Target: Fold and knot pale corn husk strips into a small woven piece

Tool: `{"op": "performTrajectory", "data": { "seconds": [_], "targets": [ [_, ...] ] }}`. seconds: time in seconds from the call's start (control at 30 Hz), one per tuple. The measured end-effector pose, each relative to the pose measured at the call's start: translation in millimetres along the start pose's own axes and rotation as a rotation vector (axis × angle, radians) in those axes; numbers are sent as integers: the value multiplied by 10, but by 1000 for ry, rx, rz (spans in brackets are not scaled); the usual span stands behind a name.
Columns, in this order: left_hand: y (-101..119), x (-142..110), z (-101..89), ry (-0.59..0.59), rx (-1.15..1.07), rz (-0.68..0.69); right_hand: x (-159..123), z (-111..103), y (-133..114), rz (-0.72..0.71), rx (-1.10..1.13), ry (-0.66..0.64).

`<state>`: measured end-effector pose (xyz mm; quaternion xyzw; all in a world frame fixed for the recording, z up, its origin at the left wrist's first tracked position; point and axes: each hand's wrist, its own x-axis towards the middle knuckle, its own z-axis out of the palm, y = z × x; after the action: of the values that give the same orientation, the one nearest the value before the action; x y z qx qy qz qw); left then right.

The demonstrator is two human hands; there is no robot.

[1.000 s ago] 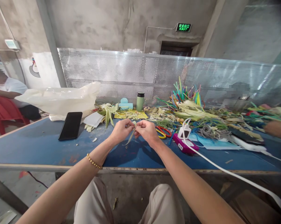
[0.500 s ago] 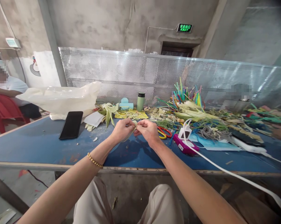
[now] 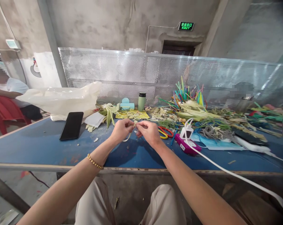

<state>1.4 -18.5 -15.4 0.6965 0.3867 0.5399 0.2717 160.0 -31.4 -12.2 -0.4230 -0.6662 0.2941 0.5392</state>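
Just above the table's front half, my left hand (image 3: 121, 130) pinches a thin pale strip of corn husk (image 3: 128, 137) between thumb and fingertips. A loose end of it curls down below that hand. My right hand (image 3: 150, 132) meets it fingertip to fingertip, thumb and forefinger pressed together on the same strip. The exact spot where they grip is small and partly covered by the fingers. Close to the right hand lie scissors (image 3: 171, 131) with red and yellow handles. Pale green husks (image 3: 110, 113) rest beyond the left hand.
A black phone (image 3: 71, 126) and a big plastic bag (image 3: 61, 99) are on the left. A green flask (image 3: 141, 101) stands at the back. To the right are a magenta power block (image 3: 187, 145), a white cable (image 3: 222, 171), coloured stems (image 3: 190, 93) and husk piles. A person (image 3: 12, 86) sits far left.
Both hands stay in nearly the same place. The strip has shifted between the fingertips, and its hanging end now shows as a narrower curl under the left hand.
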Motion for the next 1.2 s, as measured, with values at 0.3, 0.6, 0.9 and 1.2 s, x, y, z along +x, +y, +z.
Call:
{"op": "performTrajectory", "data": {
  "seconds": [0.3, 0.6, 0.9, 1.2],
  "targets": [
    [60, -29, 18, -37, -249, -93, 17, 3, 42, -20, 34, -58],
    [-20, 2, 33, -42, -217, -70, 4, -7, 10, -43, -54, -51],
    [25, -12, 26, -43, -204, -68, 4, -26, -12, -34, -64, -39],
    [99, -44, 1, -114, -250, -88, -9, -42, -104, 137, 209, -87]
  ]
}}
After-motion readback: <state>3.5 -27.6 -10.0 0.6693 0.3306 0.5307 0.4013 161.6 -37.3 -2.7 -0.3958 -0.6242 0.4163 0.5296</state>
